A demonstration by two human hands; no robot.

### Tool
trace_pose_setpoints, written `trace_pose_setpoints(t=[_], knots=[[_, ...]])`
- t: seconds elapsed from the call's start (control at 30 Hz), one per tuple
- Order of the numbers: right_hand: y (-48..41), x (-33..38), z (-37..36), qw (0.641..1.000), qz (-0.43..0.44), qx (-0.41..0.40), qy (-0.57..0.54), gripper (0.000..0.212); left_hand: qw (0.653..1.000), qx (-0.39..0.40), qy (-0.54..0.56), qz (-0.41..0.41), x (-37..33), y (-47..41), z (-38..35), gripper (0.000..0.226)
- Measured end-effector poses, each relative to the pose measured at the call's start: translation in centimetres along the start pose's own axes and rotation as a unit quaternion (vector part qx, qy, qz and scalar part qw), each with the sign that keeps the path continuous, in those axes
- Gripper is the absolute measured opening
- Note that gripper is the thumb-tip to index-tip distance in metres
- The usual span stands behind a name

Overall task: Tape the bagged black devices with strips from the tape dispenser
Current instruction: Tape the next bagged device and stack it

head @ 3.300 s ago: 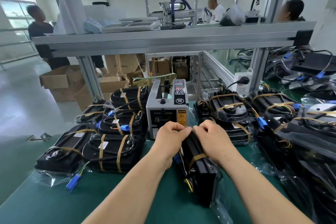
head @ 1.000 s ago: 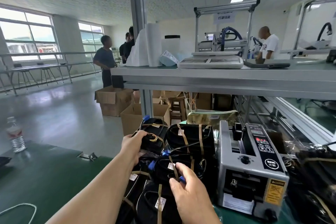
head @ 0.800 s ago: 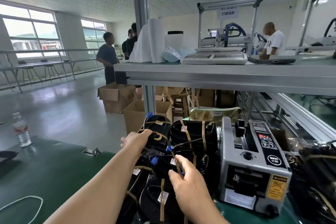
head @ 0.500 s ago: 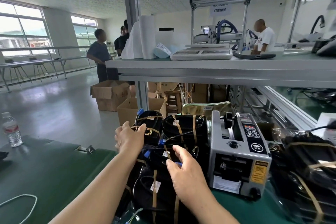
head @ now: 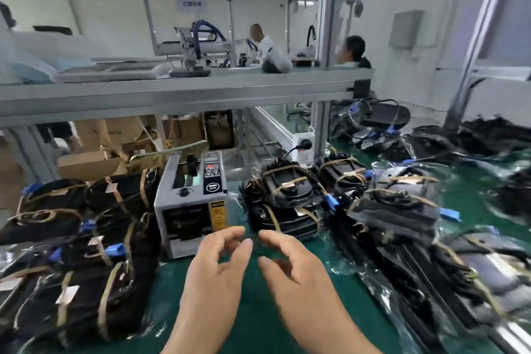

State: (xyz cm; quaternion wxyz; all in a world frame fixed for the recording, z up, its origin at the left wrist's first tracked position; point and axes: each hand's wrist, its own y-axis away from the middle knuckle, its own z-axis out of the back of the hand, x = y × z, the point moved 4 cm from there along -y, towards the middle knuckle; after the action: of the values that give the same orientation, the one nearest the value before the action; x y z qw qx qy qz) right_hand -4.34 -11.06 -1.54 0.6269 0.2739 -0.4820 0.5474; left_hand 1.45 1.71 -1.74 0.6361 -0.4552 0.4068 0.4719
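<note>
Nearest, the left hand (head: 215,276) and right hand (head: 296,276) are held side by side over the green mat (head: 342,259), fingers (head: 230,236) loosely curled, nothing gripped. Taped bundles (head: 74,302) are stacked to the left; bagged devices (head: 402,218) are heaped to the right, their taping blurred, so work is judged unfinished. Just beyond, the tape dispenser (head: 191,210) is set with its outlet facing the hands, long axis running away from them.

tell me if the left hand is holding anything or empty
Empty: the left hand hangs over the green mat before the tape dispenser, fingers loosely curled, nothing between them.
</note>
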Motion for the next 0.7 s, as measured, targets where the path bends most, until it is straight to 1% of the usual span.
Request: trace_pose_setpoints(t=[0.07,0.23,0.33,0.43,0.47,0.5,0.57,0.63,0.7], knots=[[2.1,-1.1,3.0,0.999,0.000,-0.030,0.016,0.034,0.999,0.045,-0.004,0.022,-0.2,1.2,-2.9,0.014],[6.3,-1.9,9.1,0.994,0.010,-0.097,0.042,0.037,0.991,0.111,0.035,0.059,-2.7,2.7,-9.1,0.014],[6.6,-0.5,13.2,0.982,0.053,-0.178,0.037,0.038,0.979,0.158,0.083,0.101,-5.2,1.5,-13.0,0.023],[4.0,0.8,18.3,0.958,0.078,-0.268,0.057,0.039,0.965,0.171,0.117,0.161,-7.6,-1.0,-16.4,0.030],[2.7,0.8,19.9,0.953,0.067,-0.289,0.069,0.041,0.961,0.171,0.119,0.179,-8.2,-1.9,-17.3,0.039],[1.3,0.3,21.5,0.950,0.042,-0.299,0.075,0.044,0.958,0.169,0.119,0.198,-8.6,-2.7,-18.1,0.054],[-1.5,-1.5,23.5,0.954,-0.029,-0.287,0.080,0.053,0.954,0.159,0.107,0.232,-9.0,-4.0,-19.5,0.075],[-3.5,-3.7,24.0,0.957,-0.083,-0.259,0.096,0.058,0.950,0.149,0.093,0.257,-9.2,-4.8,-20.7,0.082],[-4.8,-5.2,23.8,0.959,-0.110,-0.244,0.095,0.055,0.945,0.148,0.080,0.282,-9.1,-5.0,-21.5,0.083]])
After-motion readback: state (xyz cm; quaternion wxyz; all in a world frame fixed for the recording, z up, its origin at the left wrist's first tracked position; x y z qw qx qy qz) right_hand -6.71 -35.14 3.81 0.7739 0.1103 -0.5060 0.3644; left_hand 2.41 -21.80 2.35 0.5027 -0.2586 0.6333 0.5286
